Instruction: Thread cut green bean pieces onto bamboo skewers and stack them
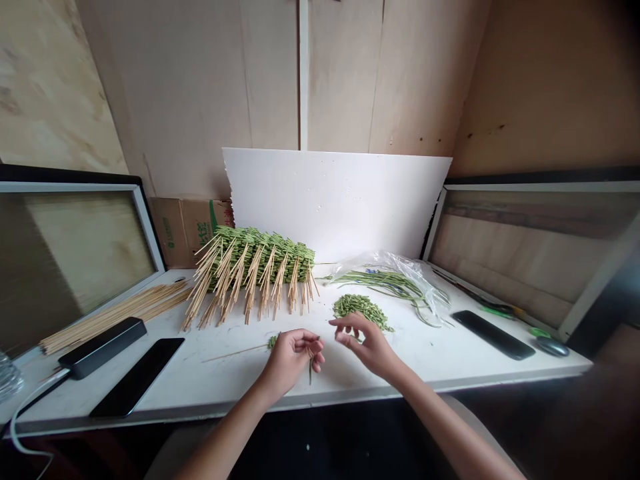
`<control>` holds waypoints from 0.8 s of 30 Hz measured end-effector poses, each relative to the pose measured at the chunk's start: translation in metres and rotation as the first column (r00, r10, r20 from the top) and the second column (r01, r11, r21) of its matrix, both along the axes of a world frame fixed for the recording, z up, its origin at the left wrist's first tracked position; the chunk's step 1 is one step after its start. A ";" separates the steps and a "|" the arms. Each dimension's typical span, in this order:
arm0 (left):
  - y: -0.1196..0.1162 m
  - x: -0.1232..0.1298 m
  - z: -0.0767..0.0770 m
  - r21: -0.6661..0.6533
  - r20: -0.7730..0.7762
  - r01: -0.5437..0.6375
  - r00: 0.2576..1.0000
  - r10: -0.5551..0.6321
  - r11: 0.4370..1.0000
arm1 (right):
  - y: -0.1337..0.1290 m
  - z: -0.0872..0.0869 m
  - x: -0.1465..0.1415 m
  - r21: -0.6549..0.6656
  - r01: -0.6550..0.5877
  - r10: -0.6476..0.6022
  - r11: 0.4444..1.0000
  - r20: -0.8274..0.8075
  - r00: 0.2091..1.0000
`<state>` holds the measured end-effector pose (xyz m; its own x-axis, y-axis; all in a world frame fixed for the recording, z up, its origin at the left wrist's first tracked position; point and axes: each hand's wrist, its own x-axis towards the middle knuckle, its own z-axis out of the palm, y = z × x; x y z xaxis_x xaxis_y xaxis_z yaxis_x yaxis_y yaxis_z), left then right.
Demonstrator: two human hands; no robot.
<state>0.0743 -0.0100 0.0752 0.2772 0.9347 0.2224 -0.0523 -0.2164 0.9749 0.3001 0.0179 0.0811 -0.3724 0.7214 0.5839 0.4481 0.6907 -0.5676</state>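
Observation:
My left hand (pixel 293 360) is closed over the front middle of the table. From it a thin wooden skewer (pixel 235 353) points out to the left, with short green stem pieces (pixel 272 342) bunched on it beside the hand. Below the fingers hangs another green piece (pixel 311 373). Just to the right, my right hand (pixel 365 340) hovers with thumb and forefinger apart, and I see nothing between them. Behind it lies a pile of cut green stem pieces (pixel 363 307). Farther back left, many filled skewers (pixel 265 257) are stacked, their bare ends toward me.
Long green stems (pixel 385 281) lie with a clear plastic bag (pixel 400 267) at the back right. Bare skewers (pixel 115 310), a black box (pixel 103 347) and a phone (pixel 140 377) are left. A second phone (pixel 493 335) and a mouse (pixel 552 345) are right. A white board (pixel 335 200) stands behind.

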 end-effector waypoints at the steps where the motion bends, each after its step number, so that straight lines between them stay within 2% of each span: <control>1: 0.000 0.001 -0.001 -0.018 0.010 0.006 1.000 -0.006 1.000 | -0.007 0.005 -0.006 0.009 -0.064 0.064 0.998 -0.009 0.998; 4: -0.002 0.002 -0.002 -0.051 0.039 0.025 0.999 -0.023 0.998 | -0.022 0.013 -0.018 0.072 -0.165 0.164 0.984 0.015 0.986; 8: -0.004 0.001 -0.001 -0.042 0.024 0.083 0.996 -0.082 0.996 | -0.026 0.013 -0.023 0.178 -0.120 0.112 0.977 0.058 0.992; 12: -0.006 -0.001 0.003 -0.023 -0.012 0.118 0.993 -0.118 0.993 | -0.023 0.013 -0.020 0.198 -0.110 0.095 0.974 0.082 0.992; 14: -0.006 -0.004 0.007 0.003 -0.059 0.098 0.993 -0.097 0.995 | -0.020 0.014 -0.016 0.219 -0.089 0.077 0.972 0.063 0.995; 18: -0.002 -0.011 0.014 0.099 -0.174 -0.001 0.985 0.018 0.995 | -0.014 0.016 -0.010 0.257 -0.034 0.030 0.966 0.019 0.999; 24: -0.002 -0.013 0.017 0.166 -0.217 -0.054 0.972 0.090 0.985 | -0.014 0.011 -0.012 0.216 -0.073 0.074 0.974 0.005 0.997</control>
